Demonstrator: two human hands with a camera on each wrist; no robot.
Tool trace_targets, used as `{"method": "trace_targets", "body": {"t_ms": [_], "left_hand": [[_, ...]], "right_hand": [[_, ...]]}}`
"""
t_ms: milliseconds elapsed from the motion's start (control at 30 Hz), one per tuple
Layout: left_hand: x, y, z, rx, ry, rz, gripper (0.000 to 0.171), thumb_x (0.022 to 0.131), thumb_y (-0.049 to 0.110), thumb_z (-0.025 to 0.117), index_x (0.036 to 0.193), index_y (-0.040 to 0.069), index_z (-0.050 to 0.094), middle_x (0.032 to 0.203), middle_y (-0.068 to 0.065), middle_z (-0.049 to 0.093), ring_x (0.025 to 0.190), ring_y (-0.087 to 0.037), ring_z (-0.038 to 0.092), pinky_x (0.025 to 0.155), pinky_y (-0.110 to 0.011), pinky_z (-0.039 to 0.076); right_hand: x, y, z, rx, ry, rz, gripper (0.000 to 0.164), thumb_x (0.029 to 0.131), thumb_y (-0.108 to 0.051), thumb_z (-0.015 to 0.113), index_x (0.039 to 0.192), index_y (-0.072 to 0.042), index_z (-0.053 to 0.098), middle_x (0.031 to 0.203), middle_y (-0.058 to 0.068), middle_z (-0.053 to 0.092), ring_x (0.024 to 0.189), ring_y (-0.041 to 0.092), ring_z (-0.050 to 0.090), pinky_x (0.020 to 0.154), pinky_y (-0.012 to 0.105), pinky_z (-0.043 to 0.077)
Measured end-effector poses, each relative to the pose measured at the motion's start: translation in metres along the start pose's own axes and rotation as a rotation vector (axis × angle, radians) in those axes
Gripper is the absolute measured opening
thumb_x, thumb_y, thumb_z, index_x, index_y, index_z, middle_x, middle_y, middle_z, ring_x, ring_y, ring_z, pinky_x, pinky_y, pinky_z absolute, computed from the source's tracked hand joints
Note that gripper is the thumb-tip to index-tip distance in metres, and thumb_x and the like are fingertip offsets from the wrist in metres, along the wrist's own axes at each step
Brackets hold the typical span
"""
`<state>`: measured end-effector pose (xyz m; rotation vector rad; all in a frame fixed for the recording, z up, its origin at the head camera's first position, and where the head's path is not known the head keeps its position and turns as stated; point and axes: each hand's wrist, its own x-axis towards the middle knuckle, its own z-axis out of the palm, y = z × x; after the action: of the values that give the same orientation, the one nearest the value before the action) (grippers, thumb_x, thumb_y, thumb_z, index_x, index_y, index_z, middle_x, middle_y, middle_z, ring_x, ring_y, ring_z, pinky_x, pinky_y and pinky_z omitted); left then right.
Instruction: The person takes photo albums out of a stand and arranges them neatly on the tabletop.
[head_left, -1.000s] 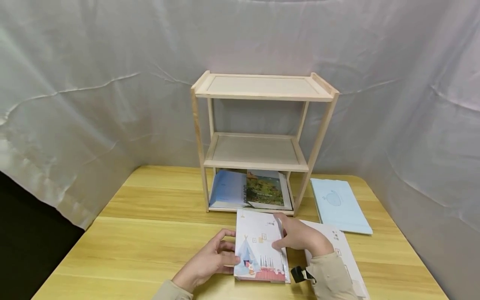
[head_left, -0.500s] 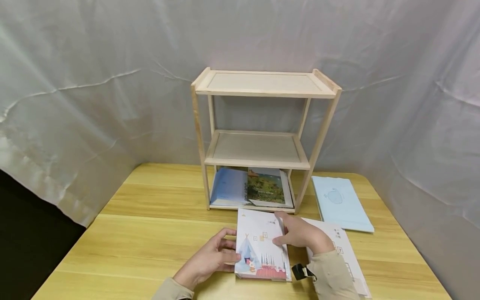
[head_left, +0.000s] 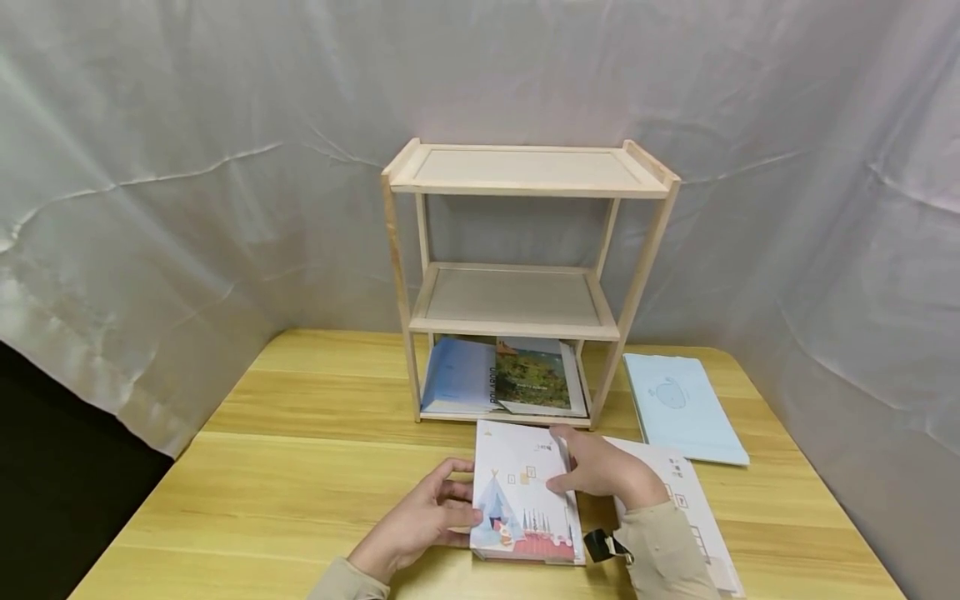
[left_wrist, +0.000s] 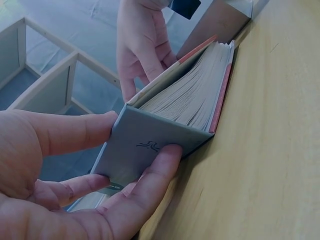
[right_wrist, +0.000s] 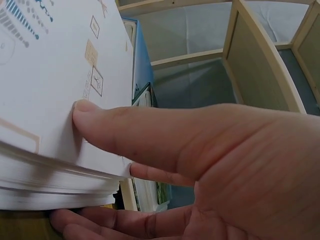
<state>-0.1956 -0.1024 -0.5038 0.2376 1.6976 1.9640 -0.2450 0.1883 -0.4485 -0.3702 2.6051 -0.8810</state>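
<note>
A thick hardcover book (head_left: 510, 454) with a tent drawn on its white cover lies before the shelf. My left hand (head_left: 420, 521) grips its left side, the thumb at the cover's edge and bent fingers against the pale blue spine (left_wrist: 125, 132). From the right, my right hand (head_left: 611, 471) pinches the page side, with the thumb (right_wrist: 135, 132) on the cover and fingers under the bottom edge. Toward me the page block (left_wrist: 195, 95) fans slightly, leaving a gap under the upper cover.
Behind the book stands a three-tier wooden shelf (head_left: 513, 329). Its lowest tier holds a blue book (head_left: 459, 375) and one with a garden photo (head_left: 532, 379). To the right lie a white book (head_left: 701, 521), partly under my right forearm, and a light blue book (head_left: 686, 408).
</note>
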Motion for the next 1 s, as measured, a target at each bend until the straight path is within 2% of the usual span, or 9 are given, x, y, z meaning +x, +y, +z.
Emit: {"method": "trace_targets", "body": {"t_ms": [67, 100, 133, 200, 367, 700, 1000], "left_hand": [[-0.0005, -0.0006, -0.0002, 0.000, -0.005, 0.002, 0.060, 0.098, -0.003, 0.069, 0.150, 0.002, 0.040, 0.125, -0.020, 0.063, 0.099, -0.024, 0.069, 0.085, -0.046, 0.067], [-0.0008, -0.0010, -0.0004, 0.000, -0.007, 0.002, 0.061, 0.098, -0.003, 0.069, 0.150, 0.001, 0.039, 0.125, -0.020, 0.062, 0.099, -0.024, 0.069, 0.085, -0.046, 0.067], [-0.0011, -0.0012, -0.0005, 0.000, -0.010, 0.003, 0.061, 0.098, -0.003, 0.069, 0.151, 0.001, 0.039, 0.125, -0.020, 0.062, 0.099, -0.024, 0.069, 0.085, -0.046, 0.067], [-0.0013, -0.0014, -0.0005, 0.000, -0.012, 0.002, 0.061, 0.098, -0.003, 0.069, 0.151, 0.000, 0.038, 0.125, -0.020, 0.062, 0.099, -0.024, 0.068, 0.085, -0.045, 0.067], [0.0004, -0.0013, 0.0003, -0.002, -0.009, 0.001, 0.062, 0.098, -0.002, 0.069, 0.151, 0.001, 0.039, 0.124, -0.019, 0.062, 0.100, -0.024, 0.068, 0.085, -0.044, 0.067], [-0.0005, -0.0019, -0.0042, 0.002, -0.006, -0.009, 0.063, 0.099, 0.001, 0.070, 0.154, 0.000, 0.038, 0.125, -0.020, 0.061, 0.100, -0.025, 0.070, 0.083, -0.042, 0.067], [0.0012, -0.0021, -0.0044, 0.001, -0.011, -0.005, 0.062, 0.099, 0.001, 0.070, 0.153, 0.000, 0.038, 0.124, -0.019, 0.062, 0.100, -0.025, 0.070, 0.083, -0.042, 0.067]], "right_hand": [[0.0001, 0.0000, 0.0001, -0.005, -0.004, 0.006, 0.084, 0.092, -0.019, 0.087, 0.161, 0.001, 0.043, 0.131, 0.025, 0.068, 0.116, 0.041, 0.067, 0.097, 0.054, 0.058], [0.0003, 0.0000, 0.0002, -0.006, -0.007, 0.008, 0.083, 0.092, -0.020, 0.087, 0.160, 0.000, 0.045, 0.115, 0.022, 0.072, 0.100, 0.035, 0.068, 0.086, 0.048, 0.058], [0.0005, 0.0001, 0.0003, -0.008, -0.010, 0.009, 0.081, 0.091, -0.020, 0.087, 0.159, 0.000, 0.047, 0.102, 0.017, 0.071, 0.088, 0.030, 0.064, 0.077, 0.042, 0.055], [0.0005, -0.0004, 0.0001, -0.010, -0.017, 0.012, 0.077, 0.091, -0.020, 0.087, 0.157, -0.002, 0.050, 0.085, 0.009, 0.066, 0.074, 0.021, 0.054, 0.067, 0.035, 0.045], [-0.0004, -0.0016, 0.0001, -0.017, -0.004, 0.021, 0.075, 0.091, -0.020, 0.088, 0.155, -0.003, 0.052, 0.093, 0.006, 0.069, 0.082, 0.019, 0.058, 0.071, 0.035, 0.047], [0.0009, -0.0013, 0.0041, -0.014, -0.004, -0.004, 0.072, 0.094, -0.023, 0.085, 0.155, -0.003, 0.053, 0.075, 0.005, 0.064, 0.068, 0.018, 0.049, 0.062, 0.032, 0.040], [0.0005, -0.0012, 0.0034, -0.031, 0.012, -0.001, 0.069, 0.094, -0.025, 0.085, 0.153, -0.004, 0.055, 0.081, 0.004, 0.065, 0.075, 0.018, 0.054, 0.065, 0.033, 0.043]]}}
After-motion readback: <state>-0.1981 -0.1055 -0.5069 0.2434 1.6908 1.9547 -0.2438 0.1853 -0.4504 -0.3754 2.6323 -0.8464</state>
